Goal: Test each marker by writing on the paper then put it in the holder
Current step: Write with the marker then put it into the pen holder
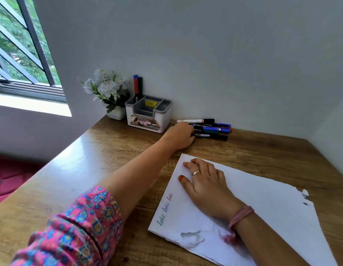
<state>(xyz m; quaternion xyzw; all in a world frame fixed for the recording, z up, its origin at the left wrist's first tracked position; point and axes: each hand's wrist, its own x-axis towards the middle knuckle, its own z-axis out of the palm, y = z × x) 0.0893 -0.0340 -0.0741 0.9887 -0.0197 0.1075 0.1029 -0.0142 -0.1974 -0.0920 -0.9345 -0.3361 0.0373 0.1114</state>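
Two hands are seen on the wooden desk (70, 169). Left hand (179, 136) is reached out to the loose markers (210, 129) lying in a pile by the wall; its fingers are curled down over the near ends of the pile, fingertips hidden behind the knuckles. Contact with the marker ends is visible, but whether a single marker is actually gripped cannot be told. A white-barrelled marker (194, 120) with a black cap lies at the back of the pile, just beyond the knuckles.

Right hand (203, 186) is laid flat on the paper (262, 204), fingers straight and slightly spread, palm down, nothing grasped. A ring (195, 172) is worn on one finger, a pink thread band (240, 215) on the wrist.

Three short words are written along the paper's left edge: one green-blue, one blue, one red (165, 209). The sheet is torn at its near edge and at the right corner.

Holder (148, 117) stands against the wall, just left of the marker pile, not touching it. Three markers (137, 86) are seen upright in its back left compartment: blue, red and dark green caps. A yellow sticker is seen inside the middle compartment.

White flowers in a small white pot (107, 91) stand immediately left of the holder. A patterned pink sleeve (74, 227) covers the left upper arm. A window (22, 48) is at far left.
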